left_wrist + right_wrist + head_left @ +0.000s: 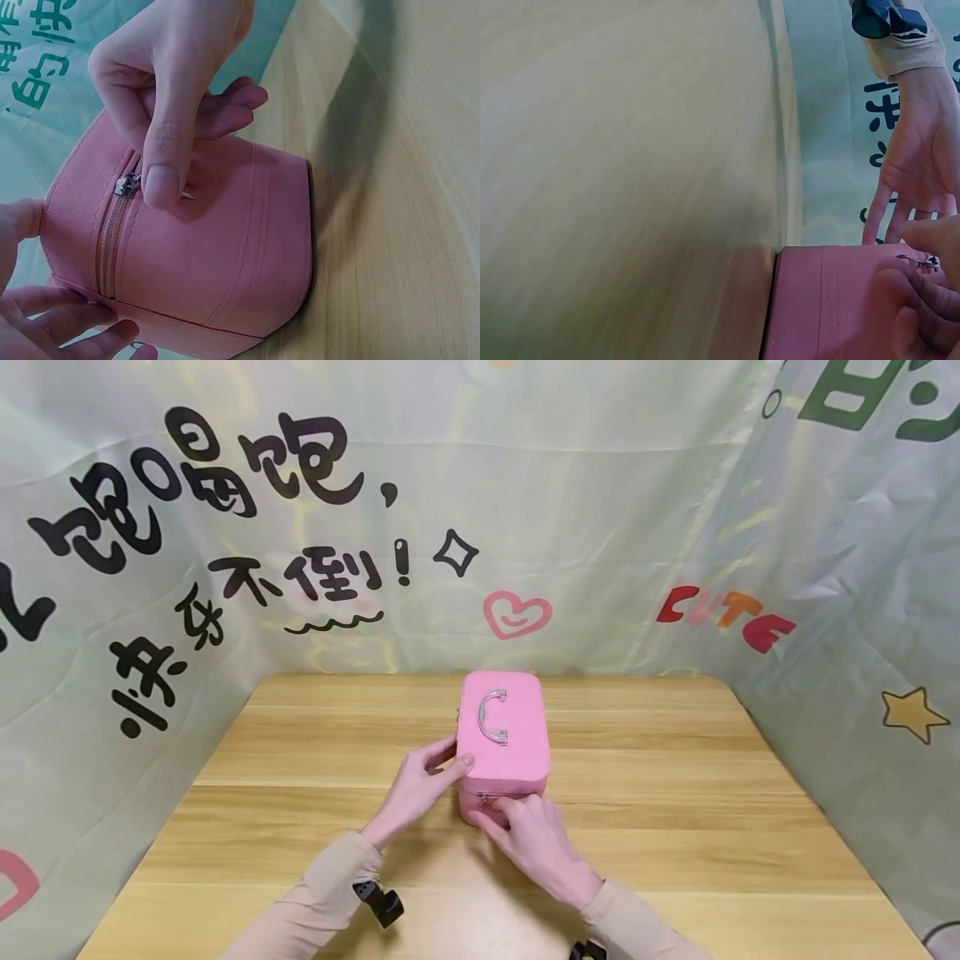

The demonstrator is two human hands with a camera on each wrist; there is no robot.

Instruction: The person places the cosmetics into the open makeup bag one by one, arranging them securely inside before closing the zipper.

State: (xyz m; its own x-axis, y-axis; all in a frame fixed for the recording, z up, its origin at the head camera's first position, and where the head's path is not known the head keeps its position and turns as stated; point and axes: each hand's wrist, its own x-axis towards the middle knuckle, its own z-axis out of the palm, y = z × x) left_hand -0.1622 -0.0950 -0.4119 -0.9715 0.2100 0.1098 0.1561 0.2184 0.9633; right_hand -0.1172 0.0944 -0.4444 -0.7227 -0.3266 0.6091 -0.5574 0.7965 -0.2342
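Note:
A pink zippered case [504,727] with a silver carry handle [491,717] on its lid stands on the wooden table. At the near end of the case, my right hand [528,835] pinches the metal zipper pull between thumb and fingers; the pull's tip [188,196] pokes out beside the thumb. The zipper slider [126,185] sits on the zipper track [111,236], with teeth visible along it. My left hand [422,781] rests against the left side of the case, thumb on the lid's edge, fingers [97,345] fairly straight along the side.
The wooden table [315,743] extends on both sides of the case. Behind and beside it hangs a pale printed cloth [600,510] with lettering and drawings. A black wrist camera [381,903] is strapped on the left forearm.

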